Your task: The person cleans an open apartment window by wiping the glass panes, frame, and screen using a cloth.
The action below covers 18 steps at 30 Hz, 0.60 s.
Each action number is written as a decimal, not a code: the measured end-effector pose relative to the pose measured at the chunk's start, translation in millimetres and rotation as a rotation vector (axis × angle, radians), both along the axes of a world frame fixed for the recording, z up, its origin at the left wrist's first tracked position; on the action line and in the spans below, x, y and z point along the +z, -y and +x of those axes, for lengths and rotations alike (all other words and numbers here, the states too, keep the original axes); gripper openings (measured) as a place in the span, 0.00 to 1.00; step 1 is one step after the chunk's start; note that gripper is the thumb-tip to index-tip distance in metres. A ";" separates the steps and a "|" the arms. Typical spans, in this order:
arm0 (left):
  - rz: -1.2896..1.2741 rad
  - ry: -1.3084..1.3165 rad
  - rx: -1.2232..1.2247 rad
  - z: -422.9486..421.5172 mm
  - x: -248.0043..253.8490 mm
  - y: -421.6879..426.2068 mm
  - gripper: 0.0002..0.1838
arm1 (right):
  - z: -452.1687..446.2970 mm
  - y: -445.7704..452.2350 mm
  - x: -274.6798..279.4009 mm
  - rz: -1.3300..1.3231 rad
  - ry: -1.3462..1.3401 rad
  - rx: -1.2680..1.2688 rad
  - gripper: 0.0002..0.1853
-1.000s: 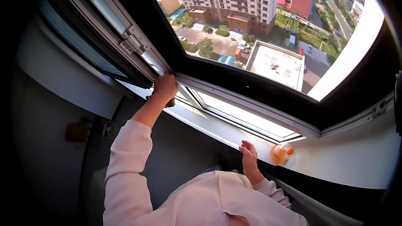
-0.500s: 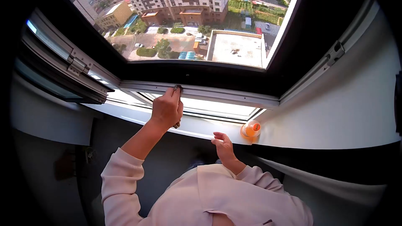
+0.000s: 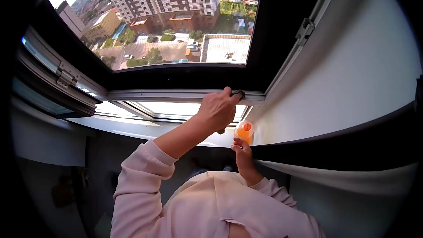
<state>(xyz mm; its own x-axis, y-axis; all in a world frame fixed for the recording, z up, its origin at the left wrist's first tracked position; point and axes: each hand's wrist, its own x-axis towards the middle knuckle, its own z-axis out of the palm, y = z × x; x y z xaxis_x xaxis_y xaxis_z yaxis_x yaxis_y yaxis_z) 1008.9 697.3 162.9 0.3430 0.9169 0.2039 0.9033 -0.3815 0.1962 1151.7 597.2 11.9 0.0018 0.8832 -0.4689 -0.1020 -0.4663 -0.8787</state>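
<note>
My left hand (image 3: 217, 109) is closed on a dark, crumpled cloth (image 3: 239, 94), pressed to the light metal rail (image 3: 176, 95) along the bottom of the window frame, close to its right corner. A bit of the cloth also pokes out below the palm. My right hand (image 3: 243, 156) is held low by the sill, its fingers partly bent and apart, with nothing in them. Just beyond its fingertips stands an orange bottle (image 3: 245, 128) with an orange cap; whether they touch, I cannot tell.
On the left, an opened window sash (image 3: 53, 92) with a hinge juts inward. The white sill (image 3: 172, 128) runs below the rail. A metal latch piece (image 3: 305, 31) sits on the right frame. Buildings and parked cars show through the mesh screen.
My left hand has slid the cloth rightward along the rail toward the corner. My right hand has come nearer to the bottle. The view has turned to the right.
</note>
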 end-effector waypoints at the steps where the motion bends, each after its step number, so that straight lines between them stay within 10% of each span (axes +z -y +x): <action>1: 0.027 0.037 0.046 -24.5 0.5 5.8 0.15 | 0.5 1.5 -0.3 -0.015 0.000 0.043 0.19; 9: 0.080 -0.174 0.665 -251.3 2.8 78.7 0.13 | -14.0 4.1 -19.1 -0.033 -0.043 0.130 0.18; 18: -0.383 2.017 0.597 -170.8 -109.4 156.1 0.17 | -104.8 26.9 27.3 -0.050 -0.041 0.660 0.19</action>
